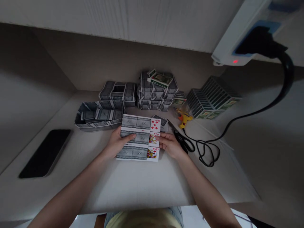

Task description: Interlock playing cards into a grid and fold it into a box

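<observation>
Between my two hands is a panel of playing cards [135, 153], made of three rows joined side by side. Most of it shows grey patterned backs; along its right side red diamond faces show, a number card on top and picture cards below. My left hand [116, 142] grips the left edge, thumb lying across the middle row. On the right edge, my right hand [169, 144] pinches the middle face card, fingers tucked partly out of sight. Just behind the panel lies a small stack of loose cards [163, 122], partly covered by it.
Behind stand an open card-built box [95, 126] with cards inside, another card box [129, 91] and stacked card blocks [156, 95] topped by an open card packet [160, 79]. Rightward are scissors [182, 141], a yellow glue gun [184, 118], its cable and packets [201, 103]. A phone [46, 153] lies left.
</observation>
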`<state>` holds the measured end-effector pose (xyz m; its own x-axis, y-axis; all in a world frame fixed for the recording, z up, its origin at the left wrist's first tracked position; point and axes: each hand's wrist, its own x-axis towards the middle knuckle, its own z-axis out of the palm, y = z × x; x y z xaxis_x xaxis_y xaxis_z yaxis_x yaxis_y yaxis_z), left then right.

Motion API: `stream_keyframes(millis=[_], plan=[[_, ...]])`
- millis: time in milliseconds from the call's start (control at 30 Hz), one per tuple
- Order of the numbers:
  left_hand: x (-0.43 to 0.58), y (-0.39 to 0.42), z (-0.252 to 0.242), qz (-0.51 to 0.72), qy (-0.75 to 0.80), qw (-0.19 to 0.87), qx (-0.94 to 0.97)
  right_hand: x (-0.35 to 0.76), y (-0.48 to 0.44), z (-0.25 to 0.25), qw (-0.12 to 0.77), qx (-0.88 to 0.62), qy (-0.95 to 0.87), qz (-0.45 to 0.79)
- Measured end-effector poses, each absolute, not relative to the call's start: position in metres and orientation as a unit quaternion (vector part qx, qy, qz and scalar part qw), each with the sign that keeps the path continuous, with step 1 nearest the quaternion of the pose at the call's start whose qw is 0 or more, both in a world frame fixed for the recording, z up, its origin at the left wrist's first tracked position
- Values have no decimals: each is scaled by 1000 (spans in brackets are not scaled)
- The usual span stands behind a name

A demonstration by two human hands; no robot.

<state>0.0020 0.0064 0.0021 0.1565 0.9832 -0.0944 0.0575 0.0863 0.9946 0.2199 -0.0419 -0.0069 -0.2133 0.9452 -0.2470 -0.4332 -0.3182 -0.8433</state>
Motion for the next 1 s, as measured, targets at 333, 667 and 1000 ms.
stream_keyframes(millis=[333, 667, 1000], plan=[[3, 6, 5, 422, 496, 554, 519, 219, -43, -4, 488, -398, -323, 707], [2, 6, 4, 425, 494, 556, 517, 220, -42, -7, 487, -397, -321, 709], [-9, 12, 12, 476, 501, 603, 399, 222, -40, -13, 526, -492, -394, 572]])
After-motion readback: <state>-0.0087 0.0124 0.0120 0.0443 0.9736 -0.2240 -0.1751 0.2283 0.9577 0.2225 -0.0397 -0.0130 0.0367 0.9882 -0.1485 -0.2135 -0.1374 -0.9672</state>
